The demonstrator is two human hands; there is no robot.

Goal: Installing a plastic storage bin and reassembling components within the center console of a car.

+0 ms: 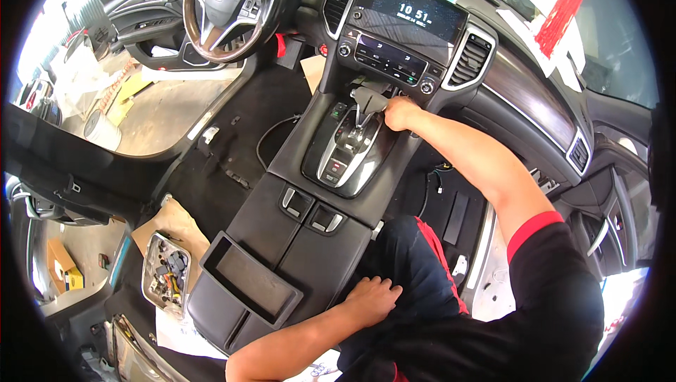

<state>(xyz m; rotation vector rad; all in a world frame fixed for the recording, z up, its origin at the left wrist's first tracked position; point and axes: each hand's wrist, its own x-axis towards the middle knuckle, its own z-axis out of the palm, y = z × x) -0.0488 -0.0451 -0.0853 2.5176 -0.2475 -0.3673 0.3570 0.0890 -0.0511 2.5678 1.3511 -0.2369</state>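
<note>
My right hand [400, 113] is at the front of the centre console, just right of the gear lever [369, 102] and below the climate control panel [389, 57]. Its fingers are curled in, and whatever they grip is hidden. Around the lever lies a glossy black shifter panel [362, 171] with silver trim. My left hand [373, 302] rests on my dark-trousered leg with its fingers curled and nothing visible in them. Beside it is the black padded armrest [320, 245], on which a shallow, dark rectangular tray [255, 280] lies.
A metal tray [167, 274] of loose small parts sits on brown paper left of the armrest. The steering wheel [236, 9] is at the far left. Loose wiring [434, 179] shows on the bare floor right of the console. A red tassel [563, 16] hangs at upper right.
</note>
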